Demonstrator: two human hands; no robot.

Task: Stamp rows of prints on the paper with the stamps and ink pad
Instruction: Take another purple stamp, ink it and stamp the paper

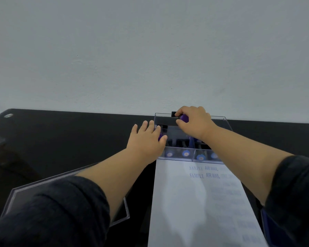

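Item: clear acrylic stamp box [226,122], 12 o'clock of the stamped paper [194,202].
Your right hand [194,120] grips a purple-handled stamp [184,118]; your left hand [146,139] rests flat-fingered against the box's 9 o'clock side.

stamp box [227,123] behind paper [185,202] on table [70,132], lid [68,177] left of paper

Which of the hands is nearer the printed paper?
Left. The left hand rests on the clear box's near-left corner, just above the paper; the right hand grips a purple-handled stamp farther back.
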